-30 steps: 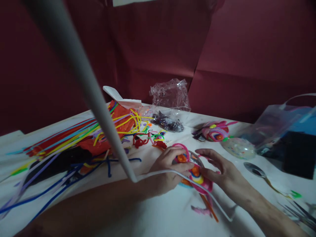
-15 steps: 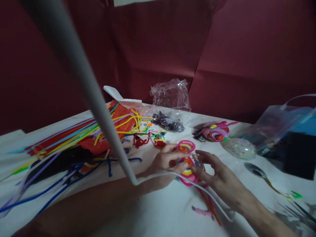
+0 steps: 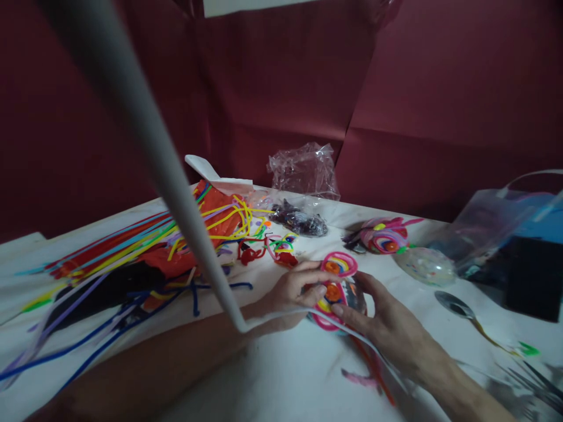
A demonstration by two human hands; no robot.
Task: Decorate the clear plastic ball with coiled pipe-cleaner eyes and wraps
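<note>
Between my hands is a colourful craft piece point(image 3: 333, 291) with pink, yellow and orange coiled rings. My left hand point(image 3: 292, 293) grips its left side, fingers across the middle between an upper and a lower coil. On the right side, my right hand point(image 3: 385, 316) holds the same piece with thumb and fingers around its edge. A dark, shiny part shows near the right fingers. Below the hands, a red-orange pipe cleaner point(image 3: 373, 366) and a short pink one point(image 3: 359, 377) lie on the white table point(image 3: 281, 381).
A grey pole point(image 3: 167, 170) crosses the view on the left. Bundled pipe cleaners point(image 3: 118, 234) lie at left, a clear plastic bag point(image 3: 304, 170) at the back. At right are a pink wrapped craft point(image 3: 383, 235), a clear domed object point(image 3: 426, 265), a tape roll point(image 3: 453, 303) and a black box point(image 3: 534, 278).
The craft piece has turned slightly between my hands, and its upper coil has shifted a little to the right. More of the dark part shows beside my right fingers.
</note>
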